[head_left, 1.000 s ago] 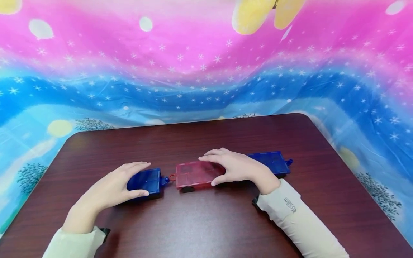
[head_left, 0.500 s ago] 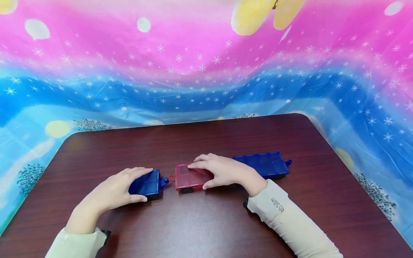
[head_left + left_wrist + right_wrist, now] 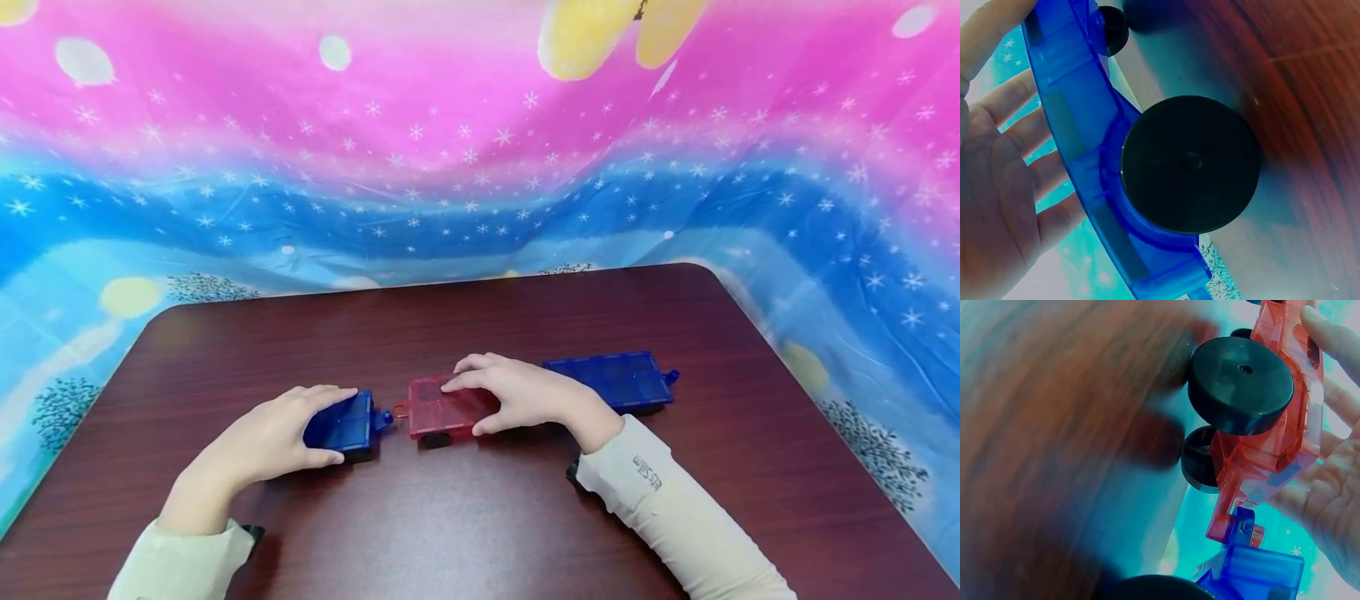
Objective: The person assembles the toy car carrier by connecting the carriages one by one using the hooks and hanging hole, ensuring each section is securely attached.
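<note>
My left hand [image 3: 258,442] grips a see-through blue toy car base [image 3: 345,425], thumb on its near side and fingers on the far side. In the left wrist view its black wheel [image 3: 1191,164] faces me. The blue hitch post [image 3: 382,419] points right, close to the wire-like red loop [image 3: 401,412] on a see-through red car base [image 3: 435,408]. My right hand [image 3: 528,396] holds that red base by its sides and covers its right end. Down in the right wrist view, the red hitch arm [image 3: 1222,515] meets a blue coupling [image 3: 1241,525].
Behind my right hand stands another blue car base [image 3: 618,379], its hitch post [image 3: 672,377] pointing right. All rest on a dark wooden table [image 3: 450,517]. A pink and blue patterned cloth [image 3: 450,150] hangs behind the table's far edge.
My right hand has come left and a little toward me over the red base, uncovering more of the right blue base. My left hand and the car bases have barely moved.
</note>
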